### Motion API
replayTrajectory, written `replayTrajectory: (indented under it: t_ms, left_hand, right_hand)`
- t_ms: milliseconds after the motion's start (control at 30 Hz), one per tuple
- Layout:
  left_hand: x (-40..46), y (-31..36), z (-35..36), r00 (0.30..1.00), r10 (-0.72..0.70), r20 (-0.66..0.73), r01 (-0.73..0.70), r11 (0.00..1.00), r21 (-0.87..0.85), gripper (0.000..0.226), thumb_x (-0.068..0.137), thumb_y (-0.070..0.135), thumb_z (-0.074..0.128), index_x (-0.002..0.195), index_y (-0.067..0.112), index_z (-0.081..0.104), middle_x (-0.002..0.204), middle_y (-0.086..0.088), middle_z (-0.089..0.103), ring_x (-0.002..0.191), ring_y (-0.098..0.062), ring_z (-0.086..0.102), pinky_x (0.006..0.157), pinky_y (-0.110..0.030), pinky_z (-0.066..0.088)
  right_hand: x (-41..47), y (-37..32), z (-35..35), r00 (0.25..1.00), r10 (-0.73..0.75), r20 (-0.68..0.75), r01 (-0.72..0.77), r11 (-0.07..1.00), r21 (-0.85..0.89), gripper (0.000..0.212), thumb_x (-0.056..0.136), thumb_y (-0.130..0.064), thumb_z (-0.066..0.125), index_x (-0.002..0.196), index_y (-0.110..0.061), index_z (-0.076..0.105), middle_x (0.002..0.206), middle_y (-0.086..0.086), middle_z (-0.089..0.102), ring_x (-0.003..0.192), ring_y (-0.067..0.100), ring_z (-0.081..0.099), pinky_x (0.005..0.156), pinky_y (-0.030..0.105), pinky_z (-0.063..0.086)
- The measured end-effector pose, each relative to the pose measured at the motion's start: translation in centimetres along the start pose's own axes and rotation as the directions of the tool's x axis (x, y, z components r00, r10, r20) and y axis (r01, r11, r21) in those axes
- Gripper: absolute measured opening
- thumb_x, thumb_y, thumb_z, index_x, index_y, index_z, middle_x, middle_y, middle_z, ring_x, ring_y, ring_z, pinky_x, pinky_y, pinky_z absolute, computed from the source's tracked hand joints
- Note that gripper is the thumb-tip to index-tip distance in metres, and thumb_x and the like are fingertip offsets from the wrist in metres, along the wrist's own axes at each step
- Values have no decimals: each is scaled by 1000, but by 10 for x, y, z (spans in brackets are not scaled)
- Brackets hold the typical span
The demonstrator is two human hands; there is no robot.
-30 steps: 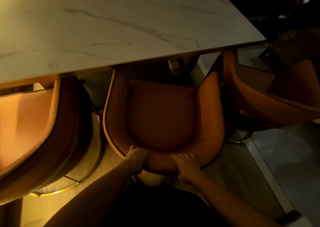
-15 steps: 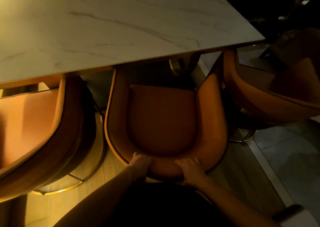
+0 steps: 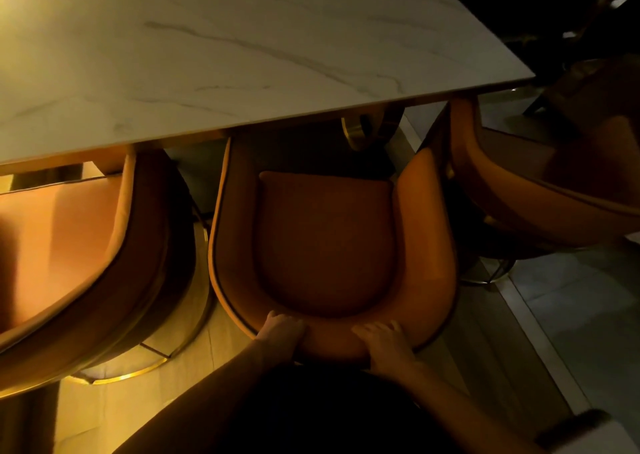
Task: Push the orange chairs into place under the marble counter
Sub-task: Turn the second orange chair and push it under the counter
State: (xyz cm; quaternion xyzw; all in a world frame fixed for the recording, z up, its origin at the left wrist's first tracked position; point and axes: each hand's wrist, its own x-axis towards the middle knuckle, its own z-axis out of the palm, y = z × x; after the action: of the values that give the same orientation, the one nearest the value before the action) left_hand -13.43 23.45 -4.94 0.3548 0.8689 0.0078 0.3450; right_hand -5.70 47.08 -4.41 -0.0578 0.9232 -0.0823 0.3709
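Pushing fwd is the call: I've got the middle orange chair point(image 3: 325, 238) straight ahead of both hands, its open front pointing at the marble counter point(image 3: 221, 55) near edge, seat mostly still out. Left hand point(image 3: 281, 332) and right hand point(image 3: 384, 344) curl over the backrest top, abt equally near.

Middle chair point(image 3: 325, 242) partly under counter point(image 3: 221, 55), between left chair point(image 3: 69, 245) and right chair point(image 3: 554, 190).
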Motion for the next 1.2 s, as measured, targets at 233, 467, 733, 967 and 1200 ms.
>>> replayTrajectory:
  t_ms: [233,467,733,967,1200]
  left_hand:
    - [-3,-17,7,966,148,-211,-172,980,-100,82,63,55,36,128,10,58,131,-9,60,124,-24,55,105,-45,35]
    - [-5,-27,9,999,42,5,-41,991,-127,82,75,50,53,150,29,28,156,5,31,146,-14,19,117,-45,-4]
    - [-8,-52,5,1000,9,1,-9,999,-34,86,73,53,64,149,30,30,153,5,34,145,-21,21,115,-56,-3]
    - [-11,-104,-12,991,-88,104,71,985,159,95,77,27,71,153,32,14,161,3,13,149,-25,1,114,-61,-4]
    - [3,-119,-6,984,-123,132,85,962,259,99,75,28,76,151,34,13,159,-1,15,148,-34,2,107,-76,6]
  right_hand:
    - [4,0,3,999,24,37,-23,999,-28,91,80,-45,72,152,-26,19,153,1,30,141,25,26,115,54,10]
    - [5,0,7,998,49,28,-47,998,-43,97,76,-45,75,151,-27,17,152,1,29,141,26,24,114,56,10]
    - [10,-5,-8,983,92,161,-85,995,-51,106,74,-41,78,153,-29,9,158,6,19,145,31,14,114,61,6]
    - [10,-8,-16,973,98,208,-91,995,-45,108,74,-37,80,153,-31,6,159,7,16,146,33,10,114,62,1]
    - [9,-10,-18,972,108,210,-103,994,-34,107,74,-32,81,152,-31,9,159,5,16,146,30,10,115,61,2]
